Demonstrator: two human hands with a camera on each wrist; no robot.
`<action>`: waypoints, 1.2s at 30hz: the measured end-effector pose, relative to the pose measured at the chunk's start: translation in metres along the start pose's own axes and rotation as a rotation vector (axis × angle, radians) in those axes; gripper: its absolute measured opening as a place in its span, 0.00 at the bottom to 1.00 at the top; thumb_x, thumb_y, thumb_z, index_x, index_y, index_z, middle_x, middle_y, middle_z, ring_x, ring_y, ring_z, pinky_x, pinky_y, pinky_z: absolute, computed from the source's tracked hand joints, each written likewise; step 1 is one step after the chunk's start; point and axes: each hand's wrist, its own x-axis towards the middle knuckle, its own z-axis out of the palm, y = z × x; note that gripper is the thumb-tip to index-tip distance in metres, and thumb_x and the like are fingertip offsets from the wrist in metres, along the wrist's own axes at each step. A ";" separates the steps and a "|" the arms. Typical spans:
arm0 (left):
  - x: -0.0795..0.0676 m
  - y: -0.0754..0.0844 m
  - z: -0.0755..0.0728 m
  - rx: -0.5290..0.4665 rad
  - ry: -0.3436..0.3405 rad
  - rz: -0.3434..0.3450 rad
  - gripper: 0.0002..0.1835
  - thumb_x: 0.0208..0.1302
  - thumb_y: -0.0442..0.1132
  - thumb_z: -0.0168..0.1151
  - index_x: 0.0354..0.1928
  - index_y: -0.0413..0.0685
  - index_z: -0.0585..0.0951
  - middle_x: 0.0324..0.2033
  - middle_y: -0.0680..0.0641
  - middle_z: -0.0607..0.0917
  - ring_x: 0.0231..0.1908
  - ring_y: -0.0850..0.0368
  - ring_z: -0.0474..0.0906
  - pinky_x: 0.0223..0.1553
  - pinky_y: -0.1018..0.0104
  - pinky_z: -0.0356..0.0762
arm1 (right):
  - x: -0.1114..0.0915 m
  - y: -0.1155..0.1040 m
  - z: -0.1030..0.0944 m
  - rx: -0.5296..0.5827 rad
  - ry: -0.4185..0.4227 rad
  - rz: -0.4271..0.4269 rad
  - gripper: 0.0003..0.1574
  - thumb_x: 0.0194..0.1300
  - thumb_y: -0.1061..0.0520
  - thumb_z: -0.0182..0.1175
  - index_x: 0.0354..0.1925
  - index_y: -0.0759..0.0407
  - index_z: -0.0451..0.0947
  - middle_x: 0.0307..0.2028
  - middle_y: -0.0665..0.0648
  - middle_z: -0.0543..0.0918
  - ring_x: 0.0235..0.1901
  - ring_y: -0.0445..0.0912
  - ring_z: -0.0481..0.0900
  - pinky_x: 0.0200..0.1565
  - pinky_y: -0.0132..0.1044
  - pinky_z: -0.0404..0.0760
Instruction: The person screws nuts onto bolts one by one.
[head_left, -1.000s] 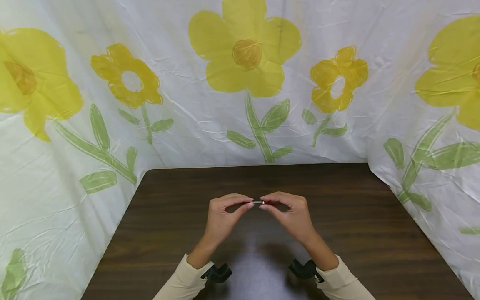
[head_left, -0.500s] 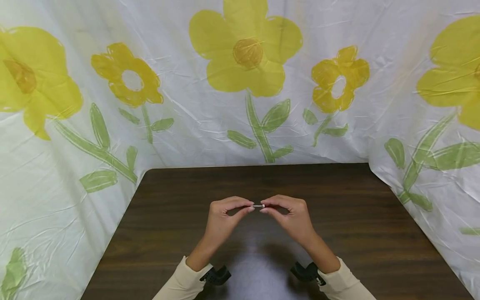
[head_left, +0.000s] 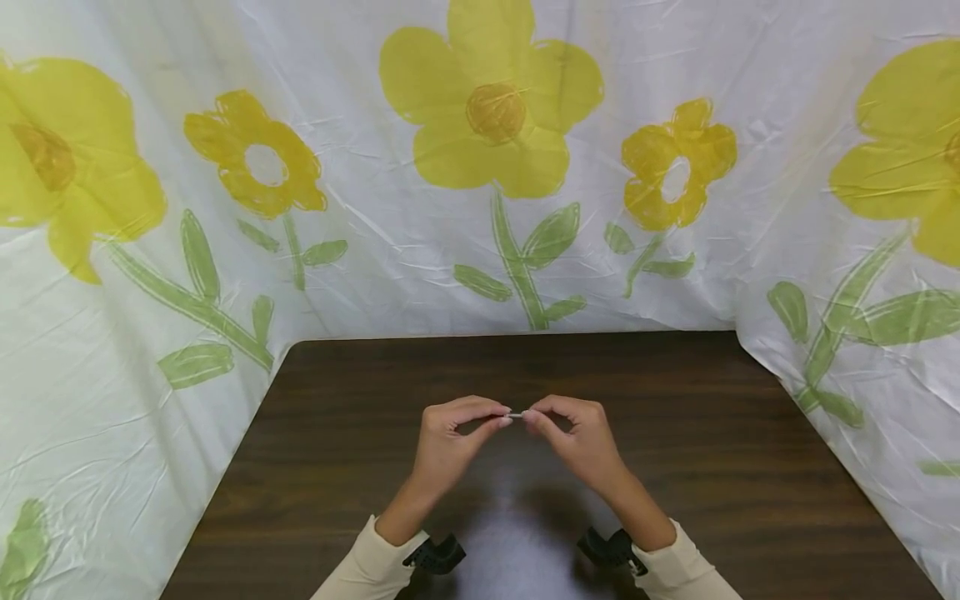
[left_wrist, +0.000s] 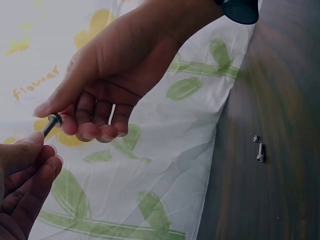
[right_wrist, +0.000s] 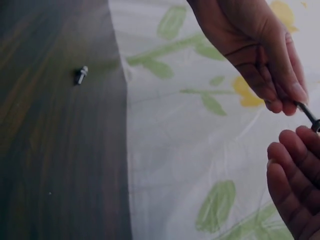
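Note:
In the head view, my left hand and right hand meet fingertip to fingertip above the table, with a thin metal bolt held level between them. The left thumb and fingers pinch one end of the shaft. At the other end, the right thumb and forefinger pinch the wider part, which they mostly cover in the head view. The left wrist view shows the bolt with a dark round piece at that end; whether it is a head or a nut, I cannot tell. The right hand's other fingers are loosely bent.
A dark wood-grain table lies below the hands. On it, the left wrist view shows another small bolt beside a nut; the right wrist view shows a small bolt. A white flowered sheet surrounds the table's far and side edges.
Both hands have come slightly lower in the head view with the bolt. The right fingertips have shifted over its wider end, which was visible earlier.

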 end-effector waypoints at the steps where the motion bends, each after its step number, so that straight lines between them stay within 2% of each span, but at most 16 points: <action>1: 0.000 -0.001 0.001 -0.001 0.000 0.003 0.06 0.56 0.26 0.74 0.37 0.39 0.90 0.34 0.47 0.90 0.36 0.55 0.88 0.40 0.66 0.85 | 0.000 0.000 0.000 0.000 0.004 0.008 0.12 0.61 0.77 0.65 0.27 0.63 0.83 0.21 0.57 0.84 0.21 0.49 0.81 0.28 0.29 0.81; 6: -0.002 -0.001 0.002 -0.011 -0.003 0.011 0.06 0.57 0.27 0.74 0.37 0.40 0.90 0.34 0.46 0.90 0.36 0.55 0.88 0.40 0.66 0.85 | -0.005 0.012 0.004 -0.027 0.012 0.050 0.22 0.68 0.71 0.61 0.20 0.53 0.79 0.17 0.49 0.79 0.16 0.36 0.67 0.21 0.31 0.71; 8: -0.002 0.000 0.002 -0.017 -0.003 0.007 0.06 0.57 0.27 0.74 0.37 0.41 0.90 0.34 0.45 0.90 0.35 0.55 0.87 0.40 0.66 0.85 | -0.005 0.009 0.005 -0.023 0.012 0.080 0.24 0.71 0.69 0.59 0.18 0.53 0.77 0.15 0.49 0.78 0.15 0.37 0.63 0.19 0.31 0.67; 13: -0.002 0.003 0.003 -0.027 0.000 -0.005 0.06 0.57 0.27 0.74 0.37 0.39 0.90 0.34 0.43 0.90 0.35 0.54 0.87 0.40 0.66 0.85 | 0.000 -0.016 0.002 0.012 -0.003 0.148 0.27 0.75 0.68 0.54 0.16 0.59 0.77 0.15 0.53 0.78 0.16 0.43 0.70 0.23 0.35 0.73; 16: -0.001 0.004 0.003 -0.027 0.007 -0.011 0.06 0.56 0.26 0.74 0.37 0.38 0.89 0.34 0.44 0.90 0.35 0.54 0.87 0.39 0.67 0.84 | 0.001 -0.018 -0.001 0.023 -0.021 0.164 0.29 0.78 0.68 0.48 0.17 0.61 0.77 0.16 0.55 0.79 0.18 0.42 0.74 0.25 0.38 0.77; 19: 0.000 0.004 0.003 -0.026 0.015 -0.020 0.07 0.56 0.26 0.74 0.37 0.39 0.90 0.34 0.44 0.90 0.35 0.54 0.87 0.40 0.67 0.84 | 0.001 -0.010 -0.005 0.041 -0.023 0.144 0.22 0.76 0.70 0.49 0.25 0.65 0.80 0.20 0.59 0.82 0.20 0.46 0.79 0.27 0.39 0.81; 22: 0.001 0.004 0.001 -0.021 0.022 -0.032 0.06 0.57 0.27 0.74 0.37 0.40 0.90 0.34 0.44 0.90 0.35 0.54 0.87 0.40 0.67 0.84 | -0.001 0.005 -0.008 0.042 -0.020 0.072 0.08 0.67 0.74 0.61 0.38 0.65 0.83 0.27 0.60 0.86 0.24 0.51 0.84 0.30 0.38 0.84; 25: 0.001 0.003 -0.001 -0.014 0.022 -0.042 0.05 0.58 0.28 0.74 0.37 0.40 0.90 0.34 0.45 0.90 0.35 0.54 0.88 0.39 0.68 0.84 | -0.003 0.016 -0.010 0.030 -0.041 -0.005 0.23 0.54 0.75 0.72 0.49 0.65 0.84 0.34 0.60 0.89 0.29 0.50 0.87 0.34 0.38 0.86; 27: -0.001 0.002 -0.002 -0.014 0.019 -0.049 0.05 0.58 0.28 0.74 0.37 0.40 0.90 0.34 0.44 0.90 0.36 0.55 0.88 0.39 0.68 0.84 | -0.003 0.018 -0.011 0.024 -0.056 -0.049 0.27 0.50 0.74 0.75 0.50 0.65 0.84 0.37 0.59 0.90 0.32 0.47 0.88 0.35 0.38 0.86; 30: -0.002 0.001 -0.002 -0.015 0.015 -0.050 0.05 0.58 0.28 0.74 0.37 0.39 0.90 0.34 0.44 0.90 0.36 0.55 0.88 0.40 0.68 0.84 | -0.004 0.020 -0.010 0.032 -0.064 -0.088 0.24 0.51 0.73 0.75 0.48 0.65 0.85 0.38 0.59 0.90 0.34 0.46 0.89 0.35 0.37 0.87; 36: -0.001 0.003 -0.001 -0.017 0.017 -0.040 0.07 0.54 0.24 0.74 0.35 0.37 0.89 0.33 0.44 0.90 0.36 0.54 0.88 0.40 0.69 0.84 | -0.004 0.021 -0.007 0.032 -0.028 -0.140 0.19 0.52 0.74 0.73 0.44 0.64 0.88 0.37 0.62 0.90 0.35 0.48 0.89 0.35 0.36 0.87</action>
